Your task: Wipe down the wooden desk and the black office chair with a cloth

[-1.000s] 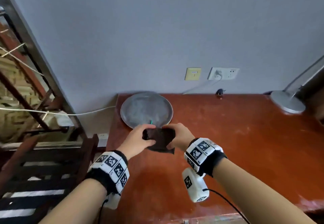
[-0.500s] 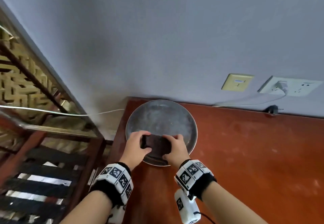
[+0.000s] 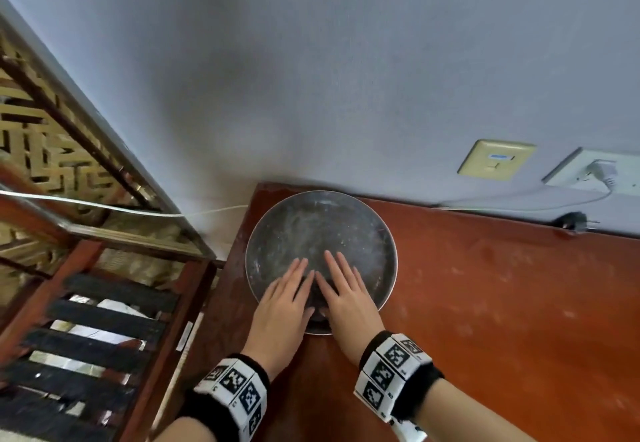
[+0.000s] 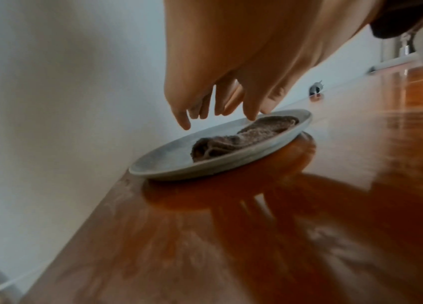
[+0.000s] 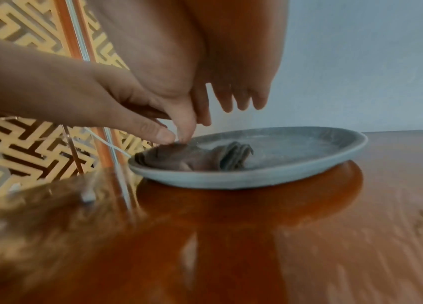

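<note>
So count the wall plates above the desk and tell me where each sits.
2. A yellowish plate sits on the wall above the desk, right of the metal dish. A white socket plate, with a plug in it, sits further right at the frame edge; more may lie beyond.

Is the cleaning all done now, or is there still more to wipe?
Can't say for sure. The folded cloth lies in the metal plate on the wooden desk. The left hand and right hand are spread flat just above it; fingertips touch it, but nothing grips it. The desk shows pale smudges, so it may need more wiping. The black chair isn't in view, so its state is unknown.
</note>
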`<state>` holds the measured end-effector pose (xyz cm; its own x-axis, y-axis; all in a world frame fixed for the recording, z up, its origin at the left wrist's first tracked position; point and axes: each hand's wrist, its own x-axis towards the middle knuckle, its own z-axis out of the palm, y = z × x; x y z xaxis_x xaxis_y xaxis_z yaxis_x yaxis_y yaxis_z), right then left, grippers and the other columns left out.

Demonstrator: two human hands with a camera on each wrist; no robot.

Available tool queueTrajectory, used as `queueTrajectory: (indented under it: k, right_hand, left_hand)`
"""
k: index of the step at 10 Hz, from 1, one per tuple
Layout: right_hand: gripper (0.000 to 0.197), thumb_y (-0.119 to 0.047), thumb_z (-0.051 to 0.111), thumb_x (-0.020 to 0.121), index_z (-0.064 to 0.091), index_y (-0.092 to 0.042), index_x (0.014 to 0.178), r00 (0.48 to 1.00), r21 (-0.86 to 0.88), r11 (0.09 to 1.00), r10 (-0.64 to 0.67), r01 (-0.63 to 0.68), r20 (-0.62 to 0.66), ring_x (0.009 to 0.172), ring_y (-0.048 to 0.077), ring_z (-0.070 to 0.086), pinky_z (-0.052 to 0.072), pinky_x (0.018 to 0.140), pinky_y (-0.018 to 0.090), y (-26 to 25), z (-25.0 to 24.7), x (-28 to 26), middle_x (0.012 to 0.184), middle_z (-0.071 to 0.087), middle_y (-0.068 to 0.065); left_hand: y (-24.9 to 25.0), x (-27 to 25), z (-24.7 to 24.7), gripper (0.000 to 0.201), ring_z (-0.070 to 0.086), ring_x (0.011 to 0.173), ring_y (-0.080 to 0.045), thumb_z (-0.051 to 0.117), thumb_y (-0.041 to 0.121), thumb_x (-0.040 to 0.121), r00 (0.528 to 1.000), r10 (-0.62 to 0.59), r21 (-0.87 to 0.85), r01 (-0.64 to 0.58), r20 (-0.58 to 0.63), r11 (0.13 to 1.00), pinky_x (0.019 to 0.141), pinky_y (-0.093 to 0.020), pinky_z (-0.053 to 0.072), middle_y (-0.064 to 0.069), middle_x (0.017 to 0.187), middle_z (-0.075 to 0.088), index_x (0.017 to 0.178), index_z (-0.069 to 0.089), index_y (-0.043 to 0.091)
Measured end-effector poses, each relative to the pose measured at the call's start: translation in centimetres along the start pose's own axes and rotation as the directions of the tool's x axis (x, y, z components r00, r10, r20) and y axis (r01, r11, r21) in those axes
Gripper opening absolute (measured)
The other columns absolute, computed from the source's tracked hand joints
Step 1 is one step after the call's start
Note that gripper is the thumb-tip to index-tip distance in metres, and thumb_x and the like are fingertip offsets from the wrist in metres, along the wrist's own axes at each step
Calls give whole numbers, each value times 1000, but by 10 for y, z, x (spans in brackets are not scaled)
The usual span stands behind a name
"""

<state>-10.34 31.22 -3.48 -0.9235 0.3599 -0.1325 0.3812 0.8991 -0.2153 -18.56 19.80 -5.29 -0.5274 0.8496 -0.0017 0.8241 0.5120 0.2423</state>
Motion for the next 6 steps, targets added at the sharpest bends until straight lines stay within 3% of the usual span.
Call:
queueTrajectory:
  k: [1,2,3,4,5,6]
  right_hand:
    - [66,-7,64,82,35,-5,142,988,72,994,-87,78,126,143,29,20,26,113,33,3,10,-4,153,21,16]
    - [60,-2,35,97,6,-10,150,974,152,987,-90,59,207,146,18,-9,10,119,28,11,16,-7,158,-6,6]
    - [62,-4,39,97,8,-14,150,987,200,978,-82,53,137,146,15,-7,9,118,25,13,14,-6,158,-5,3]
    - [61,-5,43,96,15,-17,150,986,211,977,-66,33,153,146,12,-1,16,115,27,16,10,-2,158,2,-1]
    - [58,-10,45,96,22,-15,148,967,174,984,-67,24,244,146,14,7,20,114,29,19,8,-4,158,9,1]
    - [47,-11,48,93,42,-13,139,987,194,981,-14,-18,162,139,22,30,28,111,32,22,-17,-7,152,29,6]
  left_hand:
    - [2,1,12,73,28,141,-21,69,26,83,997,-56,23,55,57,998,110,-28,18,-8,152,25,143,34,6]
    - [0,2,16,72,43,133,-25,80,25,72,992,-71,45,67,106,997,106,-31,29,-12,143,44,134,49,6]
    - [0,2,13,72,48,128,-26,84,23,65,996,-49,107,41,73,993,102,-40,34,-13,137,52,129,55,6]
    - [7,2,6,63,24,141,-16,64,27,86,988,-84,155,63,132,986,114,-39,24,-9,149,37,142,39,12]
    - [16,6,-4,54,7,146,-14,39,30,99,956,-135,219,78,259,973,117,-37,5,-2,158,14,149,20,19]
    - [29,13,-29,48,22,142,-14,42,29,98,966,-161,190,123,202,974,116,-36,9,-1,153,30,144,32,22]
